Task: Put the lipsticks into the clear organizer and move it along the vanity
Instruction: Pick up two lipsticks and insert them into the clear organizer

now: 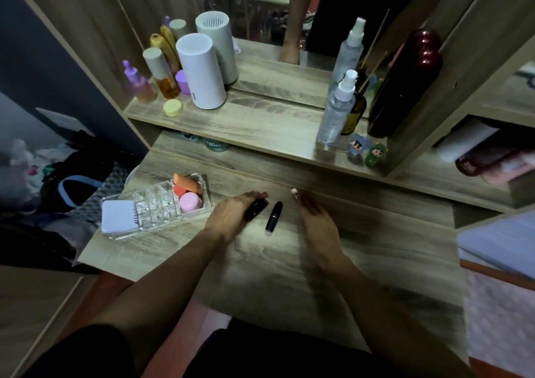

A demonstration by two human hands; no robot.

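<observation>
A clear organizer (150,212) stands at the left of the vanity top, holding orange and pink sponges and a white compact. My left hand (231,214) lies just right of it, fingers closed around a dark lipstick (257,207) with a pinkish end. A black lipstick (273,216) lies on the wood between my hands, untouched. My right hand (318,221) hovers to its right, fingers loosely spread, blurred. A small pale lipstick end (294,192) shows at its fingertips; whether it is held is unclear.
The raised shelf (260,123) behind carries a white cylinder (199,70), bottles, a spray bottle (335,108) and small figurines (367,150). A mirror stands behind. Bags lie on the floor at left; a bed edge (498,250) is at right.
</observation>
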